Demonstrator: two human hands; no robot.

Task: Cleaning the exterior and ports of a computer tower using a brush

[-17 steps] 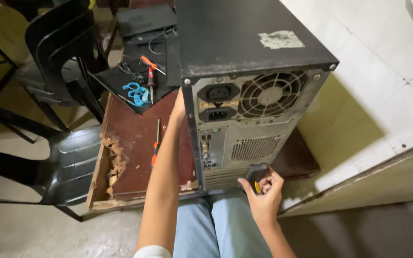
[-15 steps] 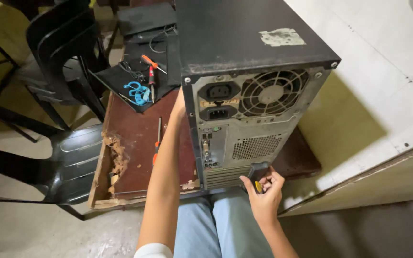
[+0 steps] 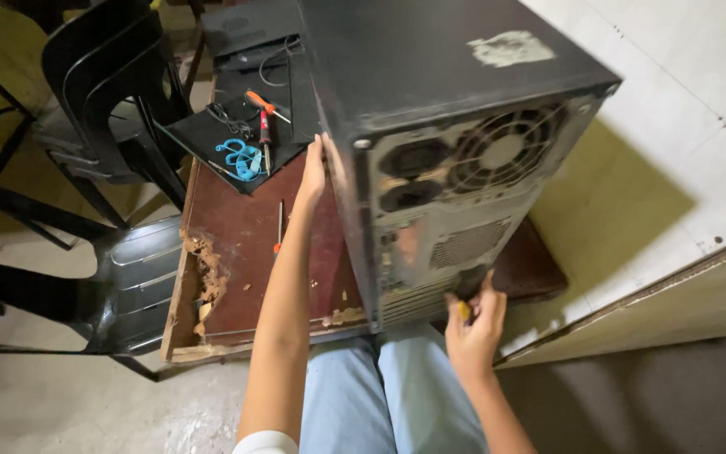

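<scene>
A black desktop computer case [image 3: 455, 151] stands upright on a worn reddish-brown counter [image 3: 245, 244], its rear panel with fan grille and ports turned toward the person seated before it in blue jeans. The left hand [image 3: 313, 168] lies flat and open against the case's left side panel, bracing it. The right hand [image 3: 474, 324] is closed around a screwdriver with a black and yellow handle [image 3: 464, 296], its tip pressed to the lower rear edge of the case; the tip itself is hidden. The work looks to be at the stage of turning a rear screw, and the next move would seem to call for a steady case and the driver kept square to the screw. Left of the case, the counter's near edge is chipped and crumbling [image 3: 203, 277]. Behind the case's left side lie a dark mat [image 3: 212, 134] carrying a blue looped tool [image 3: 241, 158] and an orange-handled screwdriver [image 3: 264, 105]. Black plastic chairs [image 3: 102, 92] stand left of the case; a pale tiled wall [image 3: 674, 109] rises to its right.
</scene>
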